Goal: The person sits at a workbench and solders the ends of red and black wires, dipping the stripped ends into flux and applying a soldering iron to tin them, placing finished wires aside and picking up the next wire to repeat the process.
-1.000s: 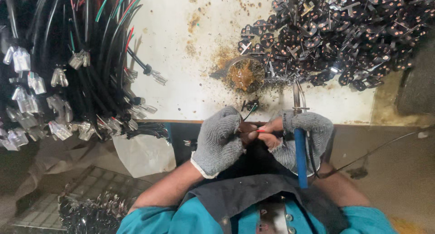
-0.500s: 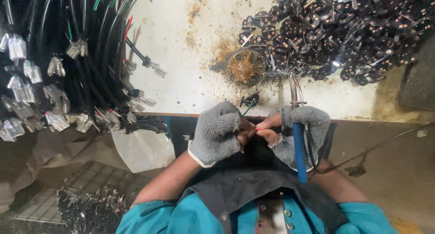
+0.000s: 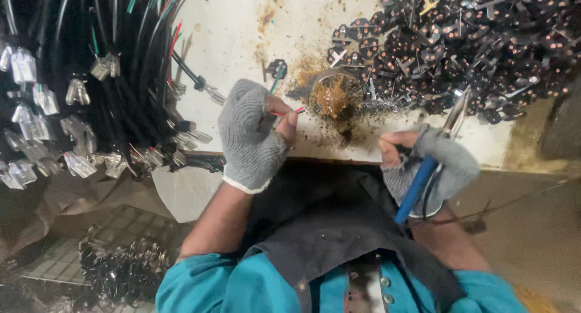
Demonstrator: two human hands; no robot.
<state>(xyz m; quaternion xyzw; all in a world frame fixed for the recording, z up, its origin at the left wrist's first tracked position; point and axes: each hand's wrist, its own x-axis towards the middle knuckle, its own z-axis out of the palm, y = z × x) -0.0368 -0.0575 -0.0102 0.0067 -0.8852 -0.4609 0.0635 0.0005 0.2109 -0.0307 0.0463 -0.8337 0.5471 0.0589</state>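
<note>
**Hands part: wire goes to the paste pot, iron waits at the side**

Since the earlier frame, the two gloved hands had separated from their huddle at the worktop's edge. The left hand (image 3: 253, 136) had travelled up and forward, its fingers pinched around a thin red wire (image 3: 289, 112) whose bare tip pointed into the small round pot of brown paste (image 3: 334, 97), very likely so the end could be coated. A black plug piece (image 3: 277, 68) with a green lead showed just above the knuckles; whether the hand gripped that too could not be told.

The right hand (image 3: 434, 163) had dropped back toward the right, wrapped around the blue handle of a soldering iron (image 3: 431, 158) whose metal shaft angled up and away over the worktop (image 3: 242, 34), probably to keep the tip clear of the other hand.

Brown splatter ringed the pot, which sat within easy reach of both hands. A heap of dark plug parts (image 3: 478, 40) filled the far right of the worktop, and a bundle of black cables with metal terminals (image 3: 78, 95) hung over its left side, each stock kept to its own end.
</note>
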